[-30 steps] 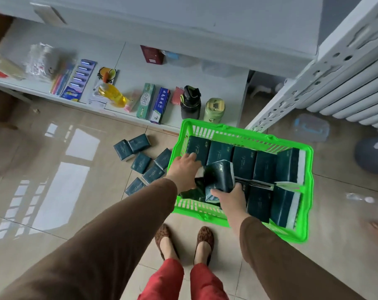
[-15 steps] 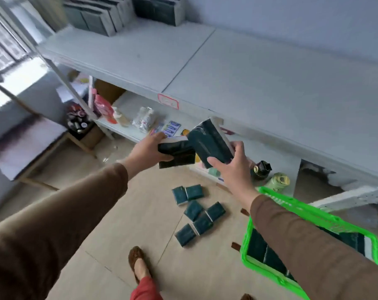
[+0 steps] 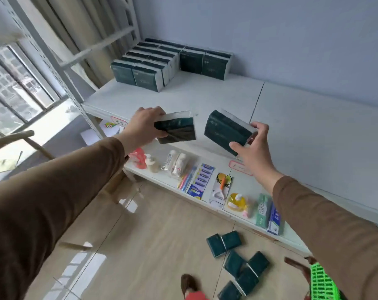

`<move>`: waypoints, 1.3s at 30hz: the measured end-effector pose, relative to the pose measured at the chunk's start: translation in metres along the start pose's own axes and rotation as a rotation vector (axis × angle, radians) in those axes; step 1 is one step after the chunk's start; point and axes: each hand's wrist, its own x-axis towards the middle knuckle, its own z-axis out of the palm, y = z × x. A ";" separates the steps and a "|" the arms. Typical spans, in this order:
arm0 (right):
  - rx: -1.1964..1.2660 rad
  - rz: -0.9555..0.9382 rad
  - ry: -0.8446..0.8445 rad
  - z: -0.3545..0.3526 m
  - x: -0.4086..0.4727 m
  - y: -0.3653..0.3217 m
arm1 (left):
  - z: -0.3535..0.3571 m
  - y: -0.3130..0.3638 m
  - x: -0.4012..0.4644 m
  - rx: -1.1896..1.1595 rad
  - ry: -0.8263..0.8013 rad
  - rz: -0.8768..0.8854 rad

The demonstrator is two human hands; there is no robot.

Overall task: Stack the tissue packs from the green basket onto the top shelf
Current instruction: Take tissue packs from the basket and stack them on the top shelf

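Observation:
My left hand [image 3: 143, 127] grips a dark green tissue pack [image 3: 176, 128] over the front edge of the white top shelf [image 3: 227, 98]. To its right, my right hand [image 3: 251, 146] holds a second dark green tissue pack [image 3: 226, 132], tilted, at the same height. Several matching packs [image 3: 162, 63] stand in rows at the back left of that shelf, against the wall. Only a corner of the green basket [image 3: 322, 282] shows at the bottom right; what lies inside it is out of view.
The lower shelf [image 3: 237, 187] carries toothbrushes, small bottles, a yellow bottle [image 3: 237, 201] and toothpaste boxes. Several small dark green packs [image 3: 237, 263] lie on the tiled floor by my feet. A white perforated shelf post [image 3: 60, 68] and a window stand to the left.
Both hands lifted a pack each out of the basket, rose to the top shelf and moved apart. My view swung up from the basket to the shelf.

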 end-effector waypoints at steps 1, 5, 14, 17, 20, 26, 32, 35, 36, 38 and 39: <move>-0.025 0.009 0.005 0.004 0.016 0.000 | -0.002 -0.004 0.020 0.012 0.004 0.013; -0.085 0.062 0.060 0.026 0.092 0.009 | -0.001 -0.013 0.106 0.036 0.035 0.071; -0.058 0.110 0.032 0.077 0.281 0.024 | 0.009 -0.036 0.319 0.191 0.051 0.169; -0.072 0.133 0.046 0.093 0.326 0.028 | 0.019 -0.039 0.368 0.318 0.073 0.214; -0.083 0.156 0.058 0.108 0.358 0.034 | 0.030 -0.047 0.406 0.420 0.042 0.211; -0.149 0.127 0.246 0.139 0.386 0.042 | 0.050 -0.059 0.443 0.488 0.077 0.253; -0.171 0.159 0.373 0.155 0.397 0.038 | 0.061 -0.060 0.452 0.506 0.082 0.274; -0.148 0.180 0.342 0.152 0.393 0.036 | 0.061 -0.059 0.446 0.479 0.078 0.249; -0.143 0.184 0.330 0.150 0.389 0.035 | 0.060 -0.058 0.442 0.467 0.078 0.239; -0.164 0.186 0.301 0.145 0.376 0.034 | 0.057 -0.056 0.430 0.429 0.090 0.223; -0.186 0.184 0.284 0.142 0.367 0.032 | 0.055 -0.055 0.421 0.412 0.104 0.220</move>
